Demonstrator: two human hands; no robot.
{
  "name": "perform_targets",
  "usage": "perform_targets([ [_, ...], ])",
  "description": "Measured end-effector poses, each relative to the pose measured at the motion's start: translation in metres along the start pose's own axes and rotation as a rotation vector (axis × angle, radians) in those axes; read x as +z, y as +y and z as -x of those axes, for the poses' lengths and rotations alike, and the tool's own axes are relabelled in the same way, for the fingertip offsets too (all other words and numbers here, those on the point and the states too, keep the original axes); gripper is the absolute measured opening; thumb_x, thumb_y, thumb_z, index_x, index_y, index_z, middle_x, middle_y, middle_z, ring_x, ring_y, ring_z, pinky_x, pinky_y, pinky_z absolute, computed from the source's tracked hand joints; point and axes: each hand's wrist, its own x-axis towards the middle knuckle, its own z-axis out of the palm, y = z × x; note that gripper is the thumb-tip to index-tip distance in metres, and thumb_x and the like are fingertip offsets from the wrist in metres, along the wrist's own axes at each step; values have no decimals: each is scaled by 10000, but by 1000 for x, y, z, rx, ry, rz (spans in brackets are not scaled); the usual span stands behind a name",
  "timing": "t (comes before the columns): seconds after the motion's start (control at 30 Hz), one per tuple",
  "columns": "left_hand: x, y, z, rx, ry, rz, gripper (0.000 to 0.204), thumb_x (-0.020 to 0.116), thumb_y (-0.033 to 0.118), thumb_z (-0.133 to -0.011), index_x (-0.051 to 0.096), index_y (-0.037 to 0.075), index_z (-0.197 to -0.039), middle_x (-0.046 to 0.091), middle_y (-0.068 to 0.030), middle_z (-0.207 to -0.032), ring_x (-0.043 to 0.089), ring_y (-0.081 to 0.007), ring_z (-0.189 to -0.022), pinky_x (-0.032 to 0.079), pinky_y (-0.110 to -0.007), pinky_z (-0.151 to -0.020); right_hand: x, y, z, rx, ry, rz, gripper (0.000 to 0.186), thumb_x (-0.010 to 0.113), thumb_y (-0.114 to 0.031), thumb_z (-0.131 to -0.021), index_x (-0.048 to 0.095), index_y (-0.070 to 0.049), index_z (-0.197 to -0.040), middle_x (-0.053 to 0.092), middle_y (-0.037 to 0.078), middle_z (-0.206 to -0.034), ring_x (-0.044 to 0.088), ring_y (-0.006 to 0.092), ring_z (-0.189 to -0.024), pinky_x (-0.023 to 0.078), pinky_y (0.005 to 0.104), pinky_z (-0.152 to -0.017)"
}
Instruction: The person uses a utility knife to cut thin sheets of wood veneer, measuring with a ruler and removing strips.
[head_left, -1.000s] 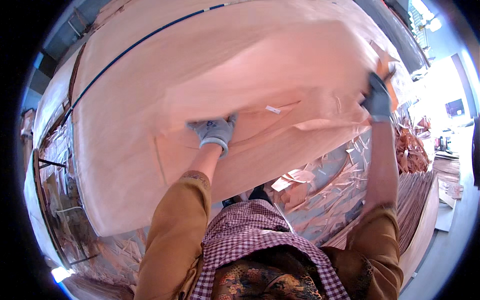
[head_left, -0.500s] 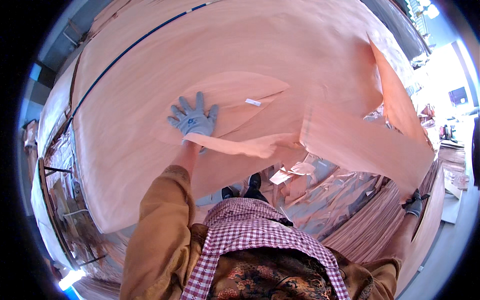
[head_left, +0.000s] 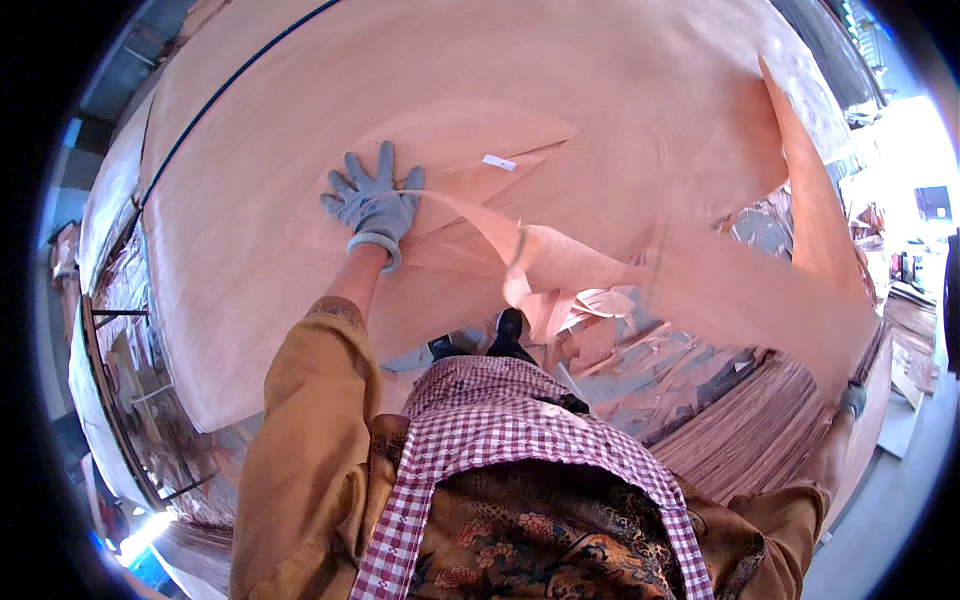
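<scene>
My left hand (head_left: 373, 203), in a grey glove, lies flat with fingers spread on a large pale wood veneer sheet (head_left: 500, 120) that fills the upper view. My right hand (head_left: 851, 398), also gloved, is low at the right edge, gripping a torn strip of veneer (head_left: 740, 290). The strip runs from near the left hand across and down to the right hand, and one end curls up along the right side. A small white tag (head_left: 498, 162) sits on the sheet just right of the left hand.
Veneer scraps (head_left: 600, 330) litter the floor below the sheet's front edge, by my shoe (head_left: 508, 328). A stack of veneer sheets (head_left: 760, 430) lies at the lower right. A dark cord (head_left: 240, 75) crosses the sheet's upper left. Metal framing (head_left: 110, 320) shows at the left.
My right hand has swung from the sheet's upper right edge down to the lower right, pulling the torn strip off. My left hand opened flat and shifted slightly left on the sheet.
</scene>
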Motion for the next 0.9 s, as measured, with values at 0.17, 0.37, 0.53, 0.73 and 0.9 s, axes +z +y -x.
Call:
perform_targets([
  [0.17,-2,-8,2,-21,-33,54,684,378,649,-828,299,316,-1420,149,-201,-1498,102,-497,-1345,29,-655,-1029,20,-198,111,-791,179,-278,330,465,5,-831,592,-23,-1134,610,95,-1086,558,185,-1006,430,275,-874],
  [0.37,7,-9,-3,-16,-2,55,693,367,672,-820,310,320,-1415,157,-206,-1495,115,-505,-1340,33,-660,-1027,78,-461,357,-1371,-296,-597,243,541,-13,-801,648,-46,-1017,628,153,-975,608,298,-894,472,345,-796],
  [0.53,6,-3,-11,16,40,122,679,383,639,-838,303,296,-1418,186,-211,-1483,126,-502,-1339,29,-657,-1033,118,-608,455,-1486,-462,-596,223,575,-198,-806,600,-39,-959,589,203,-927,574,369,-869,459,423,-749],
  [0.73,-19,-33,33,127,264,309,513,435,476,-872,430,176,-1289,351,-175,-1354,318,-398,-1241,208,-576,-992,170,-655,469,-1654,-587,-542,351,593,-171,-796,599,-30,-1117,649,155,-943,602,245,-831,480,347,-746],
  [0.9,-2,-71,170,442,-176,1138,316,510,299,-886,576,83,-1107,540,-128,-1161,500,-314,-1087,375,-450,-930,223,-646,431,-1472,-831,-647,182,647,-35,-709,505,-60,-820,483,-5,-685,470,114,-599,421,270,-527],
])
